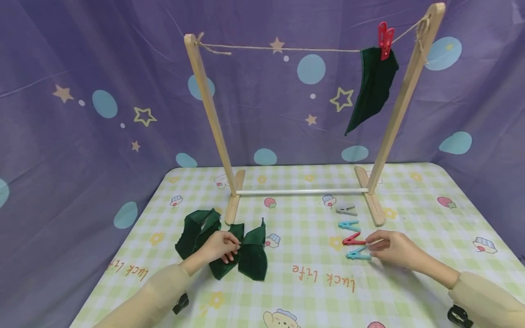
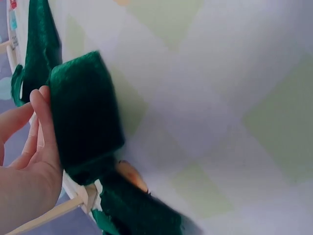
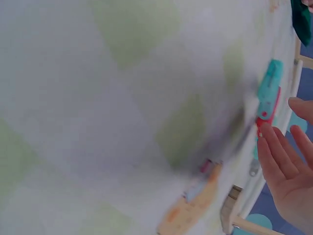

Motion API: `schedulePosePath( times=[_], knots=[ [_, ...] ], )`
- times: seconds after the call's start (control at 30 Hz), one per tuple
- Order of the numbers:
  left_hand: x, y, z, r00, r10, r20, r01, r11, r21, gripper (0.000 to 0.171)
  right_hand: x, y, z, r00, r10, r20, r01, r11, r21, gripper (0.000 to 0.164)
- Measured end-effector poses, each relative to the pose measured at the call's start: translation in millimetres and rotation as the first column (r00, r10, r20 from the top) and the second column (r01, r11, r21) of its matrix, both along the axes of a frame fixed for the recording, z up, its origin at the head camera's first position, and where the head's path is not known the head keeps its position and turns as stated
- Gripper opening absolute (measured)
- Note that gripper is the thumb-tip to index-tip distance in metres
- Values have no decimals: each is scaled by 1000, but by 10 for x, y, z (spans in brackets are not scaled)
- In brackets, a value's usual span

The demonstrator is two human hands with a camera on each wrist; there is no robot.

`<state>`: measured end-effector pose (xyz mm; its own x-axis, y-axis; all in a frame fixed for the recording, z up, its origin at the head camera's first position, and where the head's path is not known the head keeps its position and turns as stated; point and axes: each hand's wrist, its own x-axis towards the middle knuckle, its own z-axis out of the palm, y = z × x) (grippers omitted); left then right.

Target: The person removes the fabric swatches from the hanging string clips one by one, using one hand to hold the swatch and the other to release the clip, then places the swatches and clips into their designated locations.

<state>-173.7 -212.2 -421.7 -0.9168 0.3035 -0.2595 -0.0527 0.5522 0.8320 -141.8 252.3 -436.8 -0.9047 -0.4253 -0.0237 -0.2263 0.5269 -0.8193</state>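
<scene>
My left hand (image 1: pixel 217 248) pinches a piece of dark green velvety cloth (image 1: pixel 253 262) by its gathered middle, with thumb and fingertips together. Another crumpled green cloth (image 1: pixel 189 232) lies just left of it. In the left wrist view the held cloth (image 2: pixel 88 112) bulges beside the fingers. On the right, my right hand (image 1: pixel 395 248) reaches toward a row of clothespins, thumb and fingers apart. Its fingertips are right at the tail ends of a red clothespin (image 1: pixel 352 240) and the nearest light blue clothespin (image 1: pixel 358 254). Behind these lie a second light blue clothespin (image 1: pixel 348 225) and a grey one (image 1: pixel 346 211).
A wooden drying stand (image 1: pixel 211 109) with a twine line (image 1: pixel 287 48) stands at the table's back. A green cloth (image 1: pixel 373 86) hangs at the line's right end under a red clothespin (image 1: pixel 384 41). The stand's white bottom rod (image 1: pixel 301 192) runs low between its feet.
</scene>
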Motion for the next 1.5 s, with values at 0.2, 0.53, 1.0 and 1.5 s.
schedulePosePath(
  times=[0.2,0.53,1.0,1.5],
  knots=[
    [-20,-69,92,997,-63,-35,64,998,29,15,-36,34,163,1000,31,-4,-31,999,-37,30],
    [-92,-48,327,973,-160,-164,154,987,-51,18,-148,50,459,992,38,-122,-33,999,41,24],
    [-304,248,823,954,-148,-262,129,988,-90,23,-367,119,1014,961,-66,-269,81,996,43,24],
    [-592,801,1242,906,-173,-387,141,984,-110,21,-553,18,1665,929,-169,-330,195,980,47,26]
  ],
)
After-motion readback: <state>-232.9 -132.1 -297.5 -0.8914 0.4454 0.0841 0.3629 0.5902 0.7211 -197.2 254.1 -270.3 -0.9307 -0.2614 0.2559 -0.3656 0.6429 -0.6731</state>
